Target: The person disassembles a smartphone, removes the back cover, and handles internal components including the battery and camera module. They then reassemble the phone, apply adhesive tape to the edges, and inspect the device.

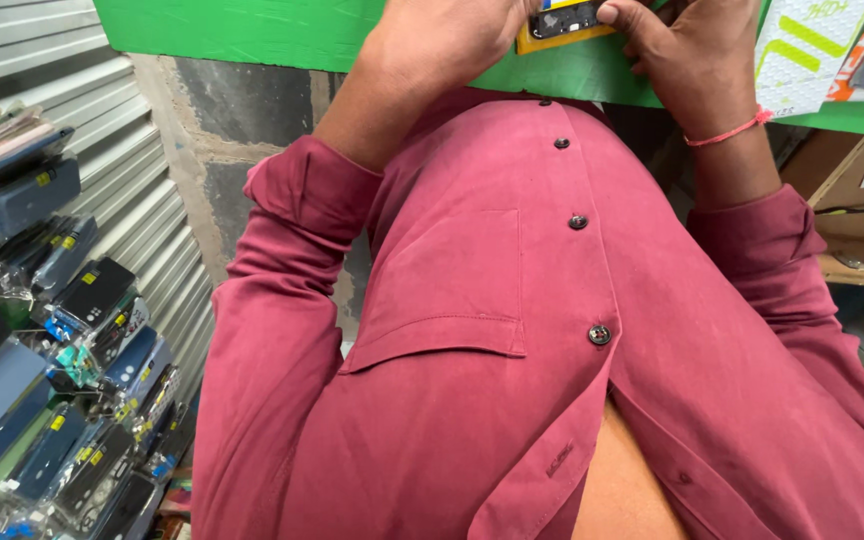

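Left hand [452,35] and right hand [687,60] closed on a yellow-edged dark phone part [564,22] at 12 o'clock, green worktop [252,30] beneath, packaged phone cases [52,360] hung at 8 o'clock.

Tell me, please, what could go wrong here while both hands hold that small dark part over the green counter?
The dark part is pinched only by fingertips of the left hand and right hand at the edge of the green counter; a slip could likely drop it to the floor. It sits at the frame's top edge, so the work is barely seen. The packets beside the right hand might get knocked.
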